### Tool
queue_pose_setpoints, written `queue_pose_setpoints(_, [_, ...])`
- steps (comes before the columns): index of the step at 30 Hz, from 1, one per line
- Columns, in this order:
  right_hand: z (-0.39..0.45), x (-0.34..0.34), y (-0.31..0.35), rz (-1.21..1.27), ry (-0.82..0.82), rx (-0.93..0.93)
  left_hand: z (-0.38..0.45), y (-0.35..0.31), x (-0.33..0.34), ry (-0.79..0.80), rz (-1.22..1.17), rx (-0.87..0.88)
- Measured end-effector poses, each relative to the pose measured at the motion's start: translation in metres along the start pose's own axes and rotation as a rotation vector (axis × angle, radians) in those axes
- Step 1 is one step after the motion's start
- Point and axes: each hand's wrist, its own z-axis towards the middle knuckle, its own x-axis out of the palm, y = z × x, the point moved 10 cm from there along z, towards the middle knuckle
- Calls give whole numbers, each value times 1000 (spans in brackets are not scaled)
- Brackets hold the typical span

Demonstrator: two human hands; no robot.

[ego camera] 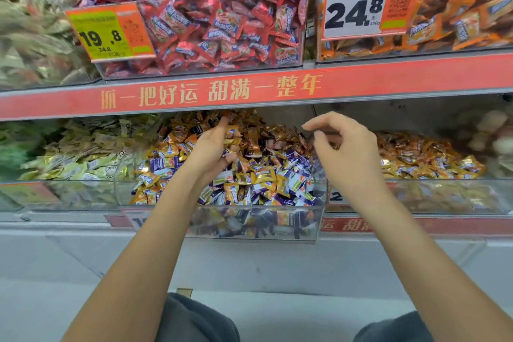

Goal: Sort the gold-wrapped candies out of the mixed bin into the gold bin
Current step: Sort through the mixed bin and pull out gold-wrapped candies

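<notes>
The mixed bin [316, 219] is the clear tub at the centre of the lower shelf, heaped with purple and gold-wrapped candies [266, 175]. My left hand [213, 147] reaches into the back of this heap, fingers curled round a few gold candies [231, 134]. To the right stands the gold bin [444, 194], filled with gold-orange candies [427, 155]. My right hand [344, 144] hovers over the divide between the two bins, fingers loosely bent and nothing visible in them.
A red shelf strip [211, 91] with gold lettering overhangs the lower bins just above my hands. On the upper shelf are a red candy bin [222, 22] and an orange candy bin [458, 16] with price tags. A pale yellow-green candy bin [77, 153] sits at the lower left.
</notes>
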Motion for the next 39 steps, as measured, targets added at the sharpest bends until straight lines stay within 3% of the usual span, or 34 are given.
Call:
queue_pose_setpoints(2, [-7, 5, 24, 12, -21, -115, -2, 5, 7, 53, -145, -54])
queue_pose_setpoints(5, [-20, 38, 53, -49, 117, -289, -13, 8, 24, 131, -260, -121])
queue_pose_setpoints(11, [-20, 95, 27, -57, 407, -104, -37, 9, 47, 236, -57, -87])
queue_pose_setpoints(15, [-19, 99, 23, 20, 352, -65, -49, 5, 33, 137, 129, -48])
queue_pose_setpoints(21, [-25, 109, 20, -104, 244, -75, -48, 11, 23, 140, 3, -86])
queue_pose_setpoints(30, [-20, 123, 39, -193, 355, -209, -44, 13, 14, 110, 46, -66])
queue_pose_setpoints(34, [-15, 111, 38, -184, 279, -199, -35, -8, 8, 71, 247, 152])
queue_pose_setpoints(39, [-4, 39, 23, -239, 38, -104, -27, -19, -2, 14, 561, 346])
